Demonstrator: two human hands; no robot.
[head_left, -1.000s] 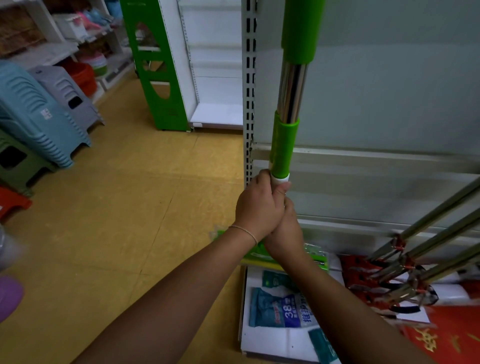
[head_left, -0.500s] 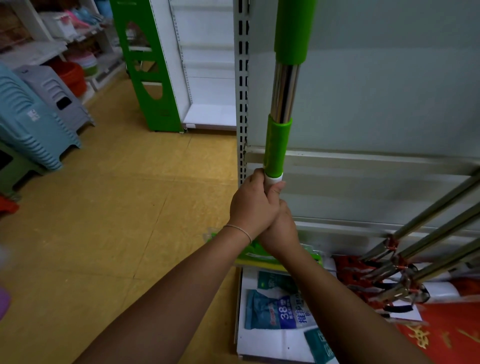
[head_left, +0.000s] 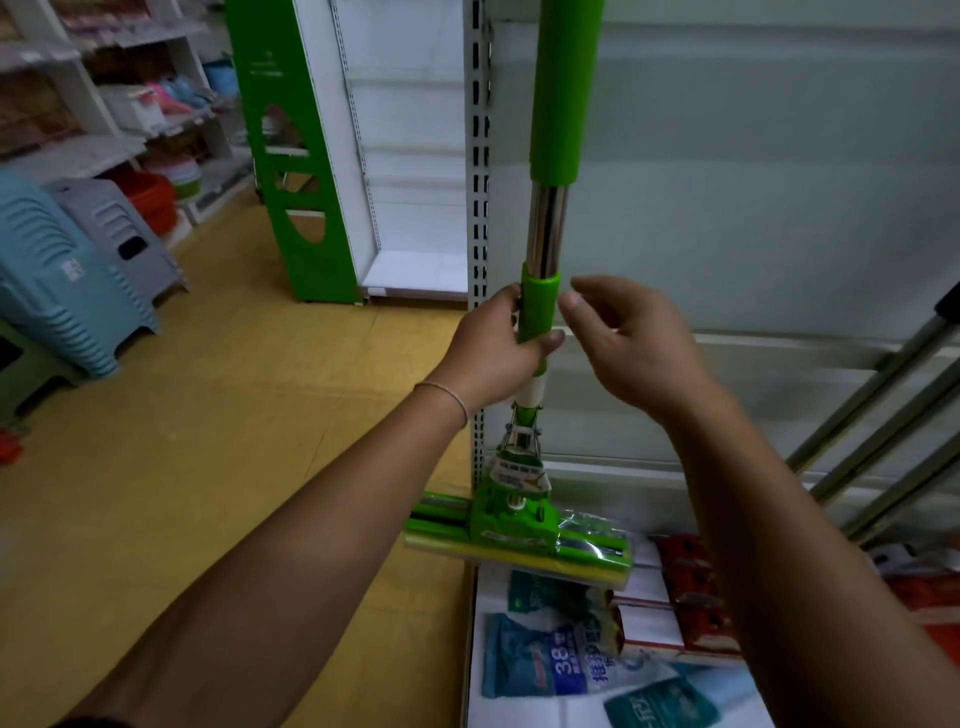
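A green sponge mop stands upright against the white shelf upright. Its pole (head_left: 546, 228) is steel with green sleeves. Its green and yellow mop head (head_left: 524, 530) rests at the edge of the bottom shelf. My left hand (head_left: 496, 348) grips the lower green sleeve, thumb across the front. Just right of the pole my right hand (head_left: 628, 348) hovers with fingers loosely spread, holding nothing and clear of the pole.
The white bottom shelf (head_left: 524, 706) holds blue packets (head_left: 545, 660) and red packs (head_left: 696, 597). Several steel poles (head_left: 878, 395) lean at the right. Stacked plastic stools (head_left: 62, 280) stand on the yellow floor at left, with a green display rack (head_left: 291, 156) behind them.
My right hand has let go of the pole and moved out to the right. My left hand has slid up onto the green sleeve, uncovering the mop head.
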